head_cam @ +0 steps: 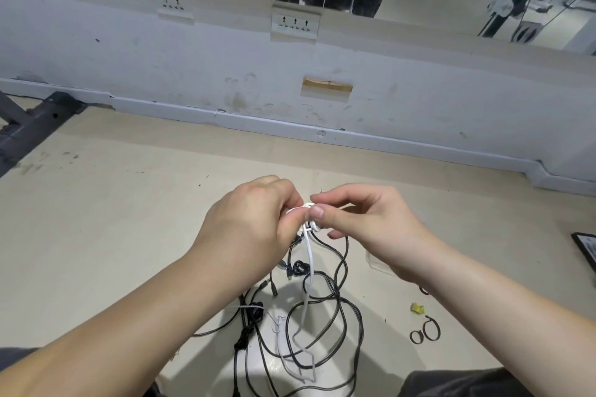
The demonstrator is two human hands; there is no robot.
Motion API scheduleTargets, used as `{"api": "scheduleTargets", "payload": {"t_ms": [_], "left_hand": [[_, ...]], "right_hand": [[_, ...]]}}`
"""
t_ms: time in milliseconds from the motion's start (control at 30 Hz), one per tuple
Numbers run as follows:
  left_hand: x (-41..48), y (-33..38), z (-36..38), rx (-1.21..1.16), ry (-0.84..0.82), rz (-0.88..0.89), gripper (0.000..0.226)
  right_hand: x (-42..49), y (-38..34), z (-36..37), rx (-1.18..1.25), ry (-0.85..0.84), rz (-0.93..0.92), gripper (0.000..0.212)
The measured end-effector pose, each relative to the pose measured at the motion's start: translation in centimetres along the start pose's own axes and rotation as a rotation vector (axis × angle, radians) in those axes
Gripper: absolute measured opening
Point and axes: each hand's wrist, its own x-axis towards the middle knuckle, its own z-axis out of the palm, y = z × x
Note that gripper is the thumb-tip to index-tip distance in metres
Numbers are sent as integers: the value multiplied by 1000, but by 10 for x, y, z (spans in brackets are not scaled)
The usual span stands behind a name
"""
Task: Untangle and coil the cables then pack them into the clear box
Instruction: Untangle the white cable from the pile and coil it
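Working above tangled black cables [245, 335] on floor [129, 219] — pinching knotted white cable [309, 255] with left hand [254, 219] and right hand [364, 219], fingertips curled.

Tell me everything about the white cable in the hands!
The white cable is thin, smooth and plastic-looking. Its top is bunched in a small knot, pinched between the fingers of the left hand and the right hand. From there it hangs down, crossing the tangled black cables, and its lower part lies in kinked bends on the pale floor. Its plugs cannot be made out.
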Motion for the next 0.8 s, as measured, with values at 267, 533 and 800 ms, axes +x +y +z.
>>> {"api": "scheduleTargets", "payload": {"t_ms": [267,533,800], "left_hand": [[-3,2,8,-402,-20,-163,17],[-8,5,1,-333,127,197,12],[1,1,9,-604,163,-112,9]], "right_hand": [[2,-3,-1,-132,-5,-83,5],[9,-5,2,-58,115,68,9],[3,-11,-1,479,-41,241,17]]}}
